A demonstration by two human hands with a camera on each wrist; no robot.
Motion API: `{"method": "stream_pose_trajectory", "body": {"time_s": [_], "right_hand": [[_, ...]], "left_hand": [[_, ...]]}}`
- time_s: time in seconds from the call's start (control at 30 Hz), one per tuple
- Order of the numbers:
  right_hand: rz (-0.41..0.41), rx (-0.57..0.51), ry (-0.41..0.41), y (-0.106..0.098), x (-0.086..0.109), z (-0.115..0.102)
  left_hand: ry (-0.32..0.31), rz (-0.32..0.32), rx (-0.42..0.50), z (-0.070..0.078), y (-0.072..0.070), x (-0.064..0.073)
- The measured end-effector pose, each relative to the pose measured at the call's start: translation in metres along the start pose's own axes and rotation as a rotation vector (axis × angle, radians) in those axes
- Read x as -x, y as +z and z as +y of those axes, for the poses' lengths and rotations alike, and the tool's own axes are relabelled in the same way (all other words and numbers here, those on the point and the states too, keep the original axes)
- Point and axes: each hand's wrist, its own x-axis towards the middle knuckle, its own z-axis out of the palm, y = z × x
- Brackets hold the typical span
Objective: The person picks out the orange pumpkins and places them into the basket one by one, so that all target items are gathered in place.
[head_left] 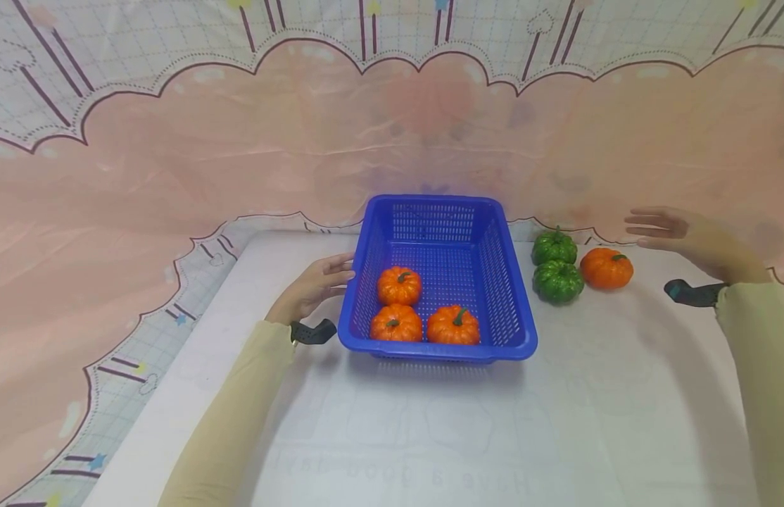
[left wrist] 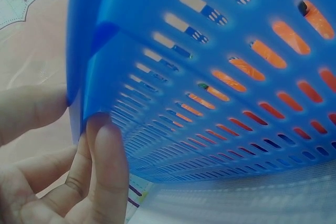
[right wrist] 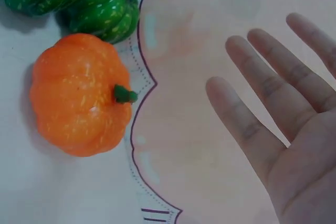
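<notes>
A blue plastic basket (head_left: 438,350) with slotted walls stands on the white table and holds three small orange pumpkins (head_left: 395,324). My left hand (head_left: 316,283) is at its left rim. The left wrist view shows the fingers (left wrist: 107,166) gripping the rim's lip, with the pumpkins visible through the slots. To the basket's right lie two green pumpkins (head_left: 558,282) and one orange pumpkin (head_left: 607,268). My right hand (head_left: 677,232) is raised beyond that orange pumpkin, apart from it, with fingers spread and nothing held.
A pink cloth (head_left: 417,134) with a scalloped border hangs behind the white table (head_left: 430,436) and reaches along its left side. A black band (head_left: 312,332) sits on the left wrist, another (head_left: 692,293) on the right.
</notes>
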Motion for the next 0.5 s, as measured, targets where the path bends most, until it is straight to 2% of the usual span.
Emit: {"method": "stream_pose_trajectory", "body": {"time_s": [0.17, 0.27, 0.37, 0.5], "right_hand": [[0.042, -0.033, -0.017, 0.0016, 0.0016, 0.0036], [0.068, -0.102, -0.033, 0.0038, 0.0013, 0.0058], [0.097, -0.128, -0.01, 0.0054, 0.0007, 0.0074], [0.114, -0.104, 0.051, 0.0072, 0.0009, 0.0095]], "left_hand": [[-0.012, 0.0, -0.003, 0.0004, -0.0006, -0.0006], [-0.018, 0.001, -0.007, 0.0006, -0.0009, -0.0005], [-0.021, 0.003, -0.007, 0.0014, -0.0006, 0.0001], [-0.021, 0.005, -0.01, 0.0022, 0.0, 0.0004]]}}
